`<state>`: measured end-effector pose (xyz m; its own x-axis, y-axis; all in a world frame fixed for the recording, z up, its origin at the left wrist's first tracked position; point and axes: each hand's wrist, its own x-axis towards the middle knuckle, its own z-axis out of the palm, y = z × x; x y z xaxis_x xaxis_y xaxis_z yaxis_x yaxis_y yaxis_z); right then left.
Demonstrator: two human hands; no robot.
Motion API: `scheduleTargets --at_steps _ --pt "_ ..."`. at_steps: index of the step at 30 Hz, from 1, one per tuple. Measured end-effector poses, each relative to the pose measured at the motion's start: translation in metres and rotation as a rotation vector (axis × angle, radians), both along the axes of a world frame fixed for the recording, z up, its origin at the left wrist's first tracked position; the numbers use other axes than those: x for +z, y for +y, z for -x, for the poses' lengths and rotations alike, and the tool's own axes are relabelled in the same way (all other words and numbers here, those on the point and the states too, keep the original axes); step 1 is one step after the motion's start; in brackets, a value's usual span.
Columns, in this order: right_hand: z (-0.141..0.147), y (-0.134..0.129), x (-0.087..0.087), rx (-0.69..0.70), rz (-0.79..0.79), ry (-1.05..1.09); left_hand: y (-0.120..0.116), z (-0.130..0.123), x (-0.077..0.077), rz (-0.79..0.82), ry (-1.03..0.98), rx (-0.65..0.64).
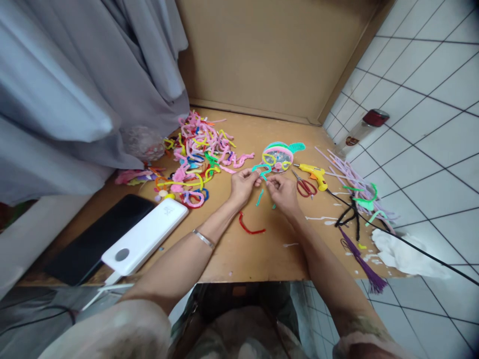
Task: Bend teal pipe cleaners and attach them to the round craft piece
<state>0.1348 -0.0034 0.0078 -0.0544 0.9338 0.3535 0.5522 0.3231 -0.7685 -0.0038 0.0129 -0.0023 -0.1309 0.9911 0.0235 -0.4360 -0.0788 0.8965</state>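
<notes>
Wood-tone table (277, 262), tan panel (277, 60) stands along its back edge. Grey curtain (149, 70) hangs left. Right: white wall tiles (426, 107), dark joints. More white tile (415, 314) shows below table level. Light's soft.

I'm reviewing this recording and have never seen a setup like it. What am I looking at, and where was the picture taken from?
There is no robot here: these are a person's own bare hands, seen from a camera worn on their head, looking forward and down.

The left hand pinches a bent turquoise strip, perhaps a pipe cleaner. The right hand has its fingertips at the strip's lower end; whether they grip it is too small to tell.

On the wooden table, a tangled colorful pile lies to the left. Just beyond the hands is a round decorated piece. To the right are red-handled scissors and a yellow glue gun. A curved red strip lies nearer the person.
</notes>
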Motion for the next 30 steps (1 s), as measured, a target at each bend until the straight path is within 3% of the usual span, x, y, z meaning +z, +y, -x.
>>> scheduleTargets --at_steps 3,11,20,30 --pt "0.001 -0.002 0.001 -0.010 -0.028 -0.031 -0.001 0.000 0.000 0.017 -0.006 -0.046" --pt "0.000 0.008 -0.007 0.039 0.087 0.363 -0.003 -0.003 0.002 0.109 -0.128 -0.167" --pt "-0.001 0.009 -0.007 0.044 0.045 0.377 -0.004 -0.004 0.004 0.143 -0.201 -0.190" --pt "-0.003 0.010 -0.004 0.117 0.170 0.509 -0.009 -0.007 0.007 0.173 -0.256 -0.218"
